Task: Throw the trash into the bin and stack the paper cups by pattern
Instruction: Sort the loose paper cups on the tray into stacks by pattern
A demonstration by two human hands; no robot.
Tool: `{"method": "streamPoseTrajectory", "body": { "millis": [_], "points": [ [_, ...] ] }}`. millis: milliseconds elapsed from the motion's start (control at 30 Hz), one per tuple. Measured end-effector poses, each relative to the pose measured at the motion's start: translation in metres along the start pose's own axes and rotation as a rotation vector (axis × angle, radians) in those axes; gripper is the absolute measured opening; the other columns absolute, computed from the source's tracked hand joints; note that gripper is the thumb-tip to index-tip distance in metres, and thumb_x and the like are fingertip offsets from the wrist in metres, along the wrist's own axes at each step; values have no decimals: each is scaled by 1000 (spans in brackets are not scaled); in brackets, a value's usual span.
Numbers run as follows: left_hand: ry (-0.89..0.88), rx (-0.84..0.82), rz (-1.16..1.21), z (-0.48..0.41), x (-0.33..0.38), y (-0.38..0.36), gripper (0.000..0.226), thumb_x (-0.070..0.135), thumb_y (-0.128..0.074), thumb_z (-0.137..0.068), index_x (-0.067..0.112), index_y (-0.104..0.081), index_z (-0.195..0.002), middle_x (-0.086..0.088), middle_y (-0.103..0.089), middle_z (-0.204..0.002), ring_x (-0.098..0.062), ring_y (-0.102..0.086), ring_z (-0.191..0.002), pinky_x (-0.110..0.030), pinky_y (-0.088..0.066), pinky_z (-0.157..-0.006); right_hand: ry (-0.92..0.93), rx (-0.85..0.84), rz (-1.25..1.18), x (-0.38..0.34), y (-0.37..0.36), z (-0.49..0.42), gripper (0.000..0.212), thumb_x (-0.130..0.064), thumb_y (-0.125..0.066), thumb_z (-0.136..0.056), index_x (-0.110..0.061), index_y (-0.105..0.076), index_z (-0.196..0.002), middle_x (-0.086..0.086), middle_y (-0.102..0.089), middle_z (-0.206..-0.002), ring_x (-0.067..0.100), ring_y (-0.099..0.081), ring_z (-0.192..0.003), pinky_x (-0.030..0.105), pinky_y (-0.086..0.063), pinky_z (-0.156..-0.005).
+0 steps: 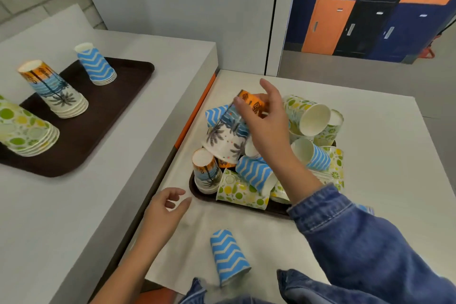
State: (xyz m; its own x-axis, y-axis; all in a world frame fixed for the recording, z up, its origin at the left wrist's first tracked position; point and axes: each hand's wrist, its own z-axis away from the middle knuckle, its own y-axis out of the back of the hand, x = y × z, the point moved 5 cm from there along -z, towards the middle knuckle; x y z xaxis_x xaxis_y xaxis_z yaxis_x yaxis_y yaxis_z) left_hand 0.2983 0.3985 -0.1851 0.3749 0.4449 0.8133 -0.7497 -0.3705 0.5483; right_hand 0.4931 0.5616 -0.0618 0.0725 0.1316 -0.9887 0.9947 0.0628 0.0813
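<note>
My right hand [265,118] grips a palm-tree cup [228,134] upside down by its orange base, above a heap of mixed paper cups on a dark tray [276,208]. The heap holds blue zigzag cups [256,174], lime-patterned cups [240,191] and another palm-tree cup [206,171]. My left hand [167,207] hovers just left of that tray, fingers apart, holding nothing. One blue zigzag cup [228,255] stands upside down alone on the table near me. On the left counter a second dark tray [118,103] carries three upside-down stacks: palm-tree [53,89], blue zigzag [96,64] and lime [23,129].
A gap with an orange edge strip [195,113] separates the left counter from the paper-covered table [382,155]. A grey wall panel stands behind, and blue, black and orange lockers [357,12] at the back right. No bin is in view.
</note>
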Motion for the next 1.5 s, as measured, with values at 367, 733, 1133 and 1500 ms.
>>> {"method": "streamPoseTrajectory", "body": {
  "millis": [367,733,1133,1500],
  "points": [
    [-18,146,114,-22,27,46,10,20,-70,-82,21,-66,-91,2,-65,-90,-15,-59,-83,-18,-43,-65,388,-420,529,65,-98,34,77,-27,-78,-75,-12,-40,-140,11,-52,-127,27,-44,-117,24,-28,-101],
    [-247,81,95,-74,93,55,15,18,-67,-84,14,-66,-98,-1,-65,-94,-6,-57,-82,-13,-42,-67,186,-549,645,100,-104,34,86,-29,-76,-77,-20,-27,-147,8,-42,-133,25,-39,-126,35,-36,-104],
    [-1230,-176,-980,-121,156,-22,51,8,-83,-59,15,-65,-106,-10,-63,-110,-30,-58,-106,-46,-51,-85,380,-13,451,28,0,7,53,-24,-68,-84,-18,-48,-133,-5,-48,-115,7,-50,-105,22,-44,-89],
    [-1835,-493,-1771,-131,127,-107,73,8,-76,-69,20,-46,-134,-12,-48,-139,-33,-33,-138,-53,-2,-112,332,160,497,33,49,-3,54,-12,-69,-83,-22,-48,-131,-1,-51,-114,-3,-50,-99,6,-40,-78]
  ]
}}
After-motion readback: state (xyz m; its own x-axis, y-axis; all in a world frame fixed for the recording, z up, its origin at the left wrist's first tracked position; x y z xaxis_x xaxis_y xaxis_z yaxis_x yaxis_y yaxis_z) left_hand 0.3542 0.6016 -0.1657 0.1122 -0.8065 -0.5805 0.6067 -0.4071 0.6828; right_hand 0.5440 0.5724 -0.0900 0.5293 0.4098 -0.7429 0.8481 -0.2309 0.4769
